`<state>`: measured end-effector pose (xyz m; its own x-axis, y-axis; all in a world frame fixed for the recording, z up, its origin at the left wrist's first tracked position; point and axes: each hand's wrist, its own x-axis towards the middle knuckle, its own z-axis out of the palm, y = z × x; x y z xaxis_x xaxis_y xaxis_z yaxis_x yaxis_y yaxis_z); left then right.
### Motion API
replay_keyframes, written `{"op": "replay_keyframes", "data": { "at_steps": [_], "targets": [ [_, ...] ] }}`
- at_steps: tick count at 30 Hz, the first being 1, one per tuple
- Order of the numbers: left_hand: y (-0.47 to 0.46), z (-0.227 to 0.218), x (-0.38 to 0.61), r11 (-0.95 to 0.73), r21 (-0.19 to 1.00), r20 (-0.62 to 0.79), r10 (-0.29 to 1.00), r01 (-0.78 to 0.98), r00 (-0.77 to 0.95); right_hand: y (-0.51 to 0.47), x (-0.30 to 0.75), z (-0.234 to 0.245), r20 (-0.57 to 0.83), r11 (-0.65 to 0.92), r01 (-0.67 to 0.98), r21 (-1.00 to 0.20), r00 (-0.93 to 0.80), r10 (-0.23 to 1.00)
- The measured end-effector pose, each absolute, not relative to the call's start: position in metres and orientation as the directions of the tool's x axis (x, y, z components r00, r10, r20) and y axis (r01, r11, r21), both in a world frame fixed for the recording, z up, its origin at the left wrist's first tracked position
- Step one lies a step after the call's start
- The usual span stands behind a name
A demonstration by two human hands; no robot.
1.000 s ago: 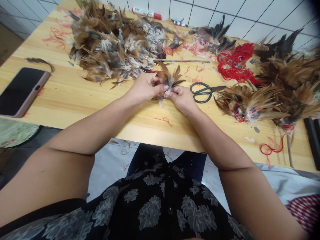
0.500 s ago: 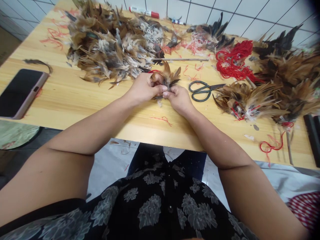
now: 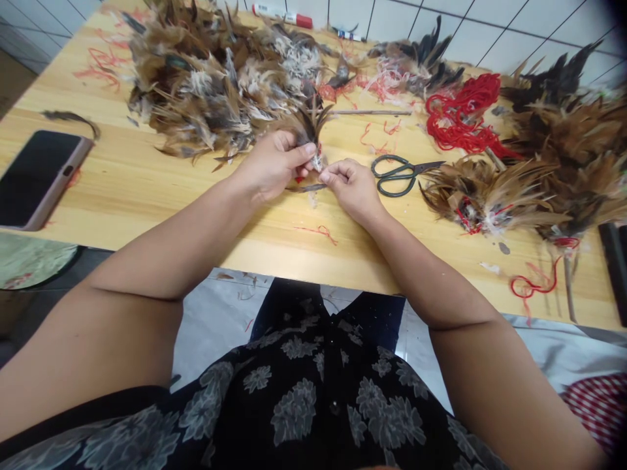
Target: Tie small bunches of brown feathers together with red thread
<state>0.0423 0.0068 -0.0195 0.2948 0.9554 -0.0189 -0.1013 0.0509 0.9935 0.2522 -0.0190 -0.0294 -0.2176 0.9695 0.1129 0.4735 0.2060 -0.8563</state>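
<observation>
Left hand [image 3: 274,163] pinches a small feather bunch [image 3: 313,128] between thumb and fingers, its dark tips pointing away from the person, above the table [image 3: 274,245]. Right hand [image 3: 355,187], thumb and fingertips pressed together, sits just beside the bunch's pale base; whether it grips anything there, I cannot tell. Scissors [image 3: 399,175] lie near the right hand, with red yarn [image 3: 463,111] beyond them and a large feather pile [image 3: 210,85] behind the left hand.

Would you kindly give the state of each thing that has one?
Left hand: closed on a small feather bunch
Right hand: fingertips pinched near the bunch
Scissors: lying flat, seemingly closed
Phone: lying, screen dark
Red-capped marker: lying, closed
Red yarn: loosely heaped
Large feather pile: loosely heaped
</observation>
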Motion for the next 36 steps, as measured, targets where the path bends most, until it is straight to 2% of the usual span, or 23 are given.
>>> {"op": "replay_keyframes", "data": {
  "at_steps": [9,15,20,25,28,30,36],
  "targets": [
    [0.002,-0.010,0.046,0.191,0.958,-0.107,0.931,-0.213,0.350,-0.020,0.251,-0.028,0.096,0.177,0.404,-0.898,-0.211,0.973],
    [-0.003,-0.003,0.050,0.199,0.946,-0.103,0.934,-0.258,0.343,-0.021,0.251,-0.028,0.098,0.182,0.385,-0.905,-0.227,0.969],
    [-0.003,0.004,0.049,0.184,0.952,-0.113,0.953,-0.244,0.280,-0.022,0.254,-0.024,0.063,0.137,0.289,-0.948,-0.253,0.965],
    [-0.002,0.000,0.048,0.221,0.952,-0.139,0.929,-0.212,0.342,-0.016,0.254,-0.036,0.060,0.120,0.229,-0.966,-0.253,0.965],
    [0.001,-0.006,0.046,0.175,0.960,-0.078,0.917,-0.220,0.391,-0.010,0.254,-0.046,0.098,0.151,0.184,-0.971,-0.268,0.958],
    [0.005,-0.013,0.044,0.130,0.971,-0.049,0.930,-0.200,0.365,-0.007,0.255,-0.050,0.124,0.171,0.163,-0.972,-0.263,0.957],
    [0.013,-0.026,0.039,-0.013,0.999,0.024,0.952,-0.037,0.305,-0.003,0.260,-0.051,0.155,0.202,0.145,-0.969,-0.283,0.946]
  ]
}}
